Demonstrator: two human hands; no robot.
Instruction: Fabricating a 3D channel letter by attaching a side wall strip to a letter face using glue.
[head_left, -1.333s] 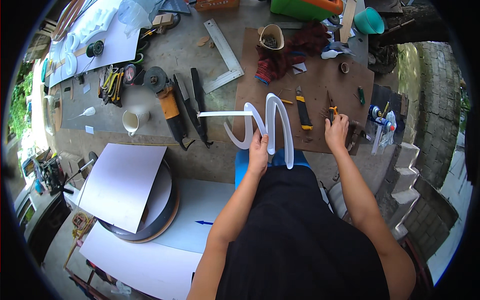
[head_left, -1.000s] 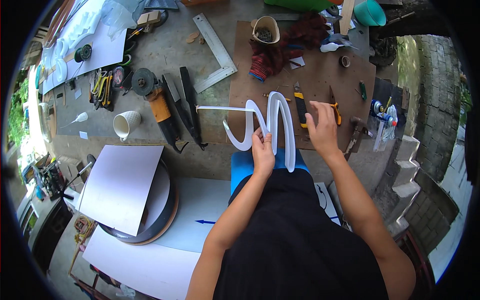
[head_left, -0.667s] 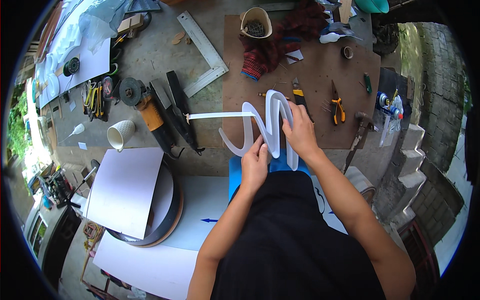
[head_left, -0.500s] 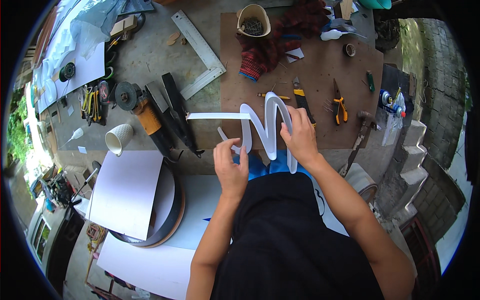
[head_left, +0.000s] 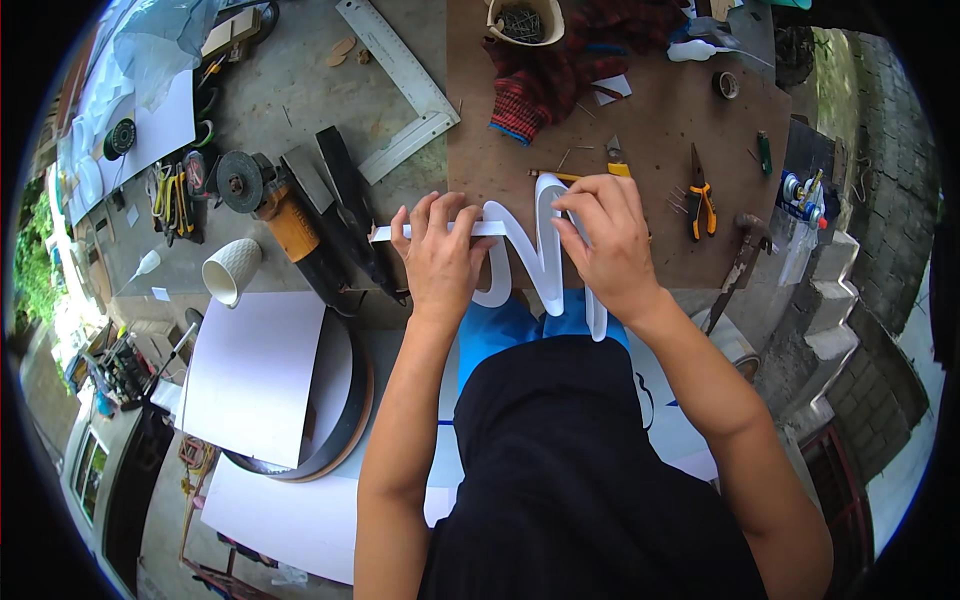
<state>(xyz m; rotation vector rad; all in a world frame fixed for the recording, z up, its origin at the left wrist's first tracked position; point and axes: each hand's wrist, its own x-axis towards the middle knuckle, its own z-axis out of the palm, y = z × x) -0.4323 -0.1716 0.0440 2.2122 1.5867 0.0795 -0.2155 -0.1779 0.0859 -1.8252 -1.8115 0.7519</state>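
Observation:
A white bent strip piece (head_left: 548,295), shaped in wavy loops with a straight arm, spans the bench edge above my legs. My left hand (head_left: 438,255) has its fingers curled over the straight arm at the left. My right hand (head_left: 610,245) pinches the tall right-hand loop near its top. Behind the piece a utility knife (head_left: 616,152) is partly hidden by my fingers. To the right lie orange-handled pliers (head_left: 704,205) on a brown board (head_left: 670,130).
An orange angle grinder (head_left: 292,232), black bar tools (head_left: 338,160) and a cup (head_left: 230,270) lie left. Behind are a metal square (head_left: 405,80), red gloves (head_left: 515,90) and a nail container (head_left: 525,22). A hammer (head_left: 745,235) rests at the bench's right edge; white sheets (head_left: 250,350) lie lower left.
My left hand has left the middle of the piece and moved up-left onto the straight arm. My right hand has let go of the pliers and taken hold of the right-hand loop.

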